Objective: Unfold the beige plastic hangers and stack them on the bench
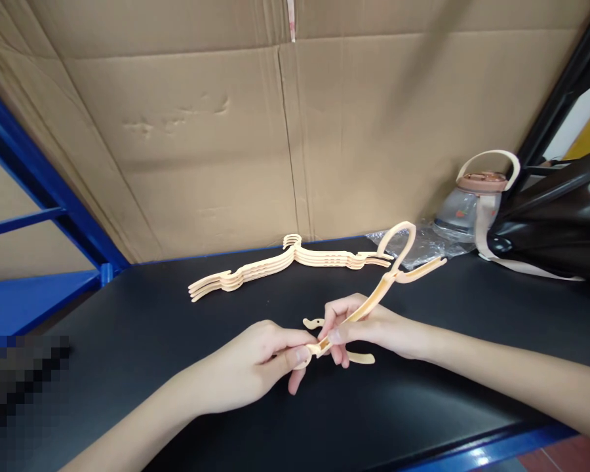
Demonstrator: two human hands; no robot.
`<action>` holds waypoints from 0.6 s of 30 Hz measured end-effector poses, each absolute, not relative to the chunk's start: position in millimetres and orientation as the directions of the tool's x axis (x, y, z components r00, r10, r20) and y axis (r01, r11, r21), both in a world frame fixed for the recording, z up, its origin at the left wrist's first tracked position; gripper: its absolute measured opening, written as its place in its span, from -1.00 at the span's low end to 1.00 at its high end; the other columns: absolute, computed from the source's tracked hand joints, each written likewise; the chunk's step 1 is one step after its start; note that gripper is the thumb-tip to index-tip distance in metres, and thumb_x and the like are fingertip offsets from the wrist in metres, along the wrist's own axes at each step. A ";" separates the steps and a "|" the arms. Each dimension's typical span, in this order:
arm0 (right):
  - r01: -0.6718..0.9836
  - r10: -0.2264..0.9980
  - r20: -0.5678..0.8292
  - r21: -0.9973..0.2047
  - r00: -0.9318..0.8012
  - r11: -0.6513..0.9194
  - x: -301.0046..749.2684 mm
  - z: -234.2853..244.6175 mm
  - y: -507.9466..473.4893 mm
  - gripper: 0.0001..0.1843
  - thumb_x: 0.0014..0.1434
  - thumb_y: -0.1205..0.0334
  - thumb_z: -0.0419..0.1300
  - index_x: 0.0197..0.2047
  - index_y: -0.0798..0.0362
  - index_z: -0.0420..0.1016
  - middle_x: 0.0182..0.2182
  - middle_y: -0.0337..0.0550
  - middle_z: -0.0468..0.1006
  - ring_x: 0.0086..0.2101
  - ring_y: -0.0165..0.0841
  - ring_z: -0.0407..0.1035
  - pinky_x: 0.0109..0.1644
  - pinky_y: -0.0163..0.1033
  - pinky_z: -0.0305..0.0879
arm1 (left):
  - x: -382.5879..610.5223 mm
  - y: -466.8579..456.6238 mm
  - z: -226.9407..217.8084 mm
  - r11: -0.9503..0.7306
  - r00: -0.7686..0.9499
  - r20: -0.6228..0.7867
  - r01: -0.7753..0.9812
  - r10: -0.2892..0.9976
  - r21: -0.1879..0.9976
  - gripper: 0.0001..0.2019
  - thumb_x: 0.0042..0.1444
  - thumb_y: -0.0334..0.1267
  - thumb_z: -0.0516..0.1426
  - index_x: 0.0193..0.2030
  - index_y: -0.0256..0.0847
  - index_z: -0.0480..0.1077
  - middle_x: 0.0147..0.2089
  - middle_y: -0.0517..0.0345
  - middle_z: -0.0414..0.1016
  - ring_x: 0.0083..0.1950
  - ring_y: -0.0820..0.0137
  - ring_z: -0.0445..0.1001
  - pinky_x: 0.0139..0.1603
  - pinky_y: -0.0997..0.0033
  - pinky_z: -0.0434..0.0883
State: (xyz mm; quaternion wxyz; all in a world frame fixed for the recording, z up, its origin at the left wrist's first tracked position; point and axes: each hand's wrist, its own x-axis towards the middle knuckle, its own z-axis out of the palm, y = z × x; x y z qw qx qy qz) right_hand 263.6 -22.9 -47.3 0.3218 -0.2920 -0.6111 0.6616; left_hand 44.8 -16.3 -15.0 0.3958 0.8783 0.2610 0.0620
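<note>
My right hand (361,322) is closed round one arm of a cream plastic clothes hanger (371,303), which slants up to the right with its hollow side showing. The hanger's large loop-shaped hook stands near the far end. At the near end, the thumb and fingers of my left hand (263,364) pinch a small cream end piece (302,362) against the hanger's tip. Fingers cover most of that joint, so I cannot tell if the two are locked together. Beside my right hand lie a small curved piece (313,323) and another cream strip (362,358), both partly hidden.
Several stacked cream hangers (275,267) lie at the back of the black tabletop (128,328). A clear bottle (469,206) with a strap, crinkled plastic film (423,244) and a black bag (560,223) sit at right. Cardboard (201,144) stands behind, a blue frame (54,177) at left.
</note>
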 end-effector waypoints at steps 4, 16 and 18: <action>-0.086 0.780 0.019 -0.995 -0.625 -0.045 264.1 -49.9 -20.1 -0.79 0.05 0.17 0.28 -0.42 0.15 0.42 -0.54 -0.20 0.52 -0.53 -0.43 0.42 -0.39 -0.30 0.33 | 45.4 -15.6 -14.5 -0.504 0.859 -0.083 0.372 0.505 0.780 -0.60 0.35 -0.12 -0.18 -0.23 -0.24 0.41 -0.50 0.25 0.39 -0.43 0.48 0.29 -0.29 0.49 0.23; -0.096 0.769 0.023 -0.994 -0.639 -0.050 265.2 -48.2 -21.3 -0.79 0.07 0.16 0.28 -0.38 0.17 0.45 -0.53 -0.18 0.52 -0.51 -0.41 0.41 -0.37 -0.28 0.32 | 46.7 -18.3 -16.0 -0.528 0.861 -0.066 0.368 0.505 0.766 -0.61 0.35 -0.13 -0.18 -0.15 -0.20 0.43 -0.44 0.22 0.46 -0.44 0.48 0.28 -0.33 0.51 0.23; -0.083 0.756 0.015 -0.995 -0.655 -0.051 265.2 -48.0 -22.0 -0.80 0.07 0.17 0.27 -0.38 0.16 0.45 -0.52 -0.19 0.52 -0.51 -0.41 0.42 -0.36 -0.29 0.31 | 47.1 -19.3 -16.6 -0.508 0.868 -0.076 0.356 0.491 0.785 -0.61 0.35 -0.11 -0.18 -0.14 -0.20 0.42 -0.45 0.21 0.46 -0.48 0.50 0.24 -0.37 0.53 0.23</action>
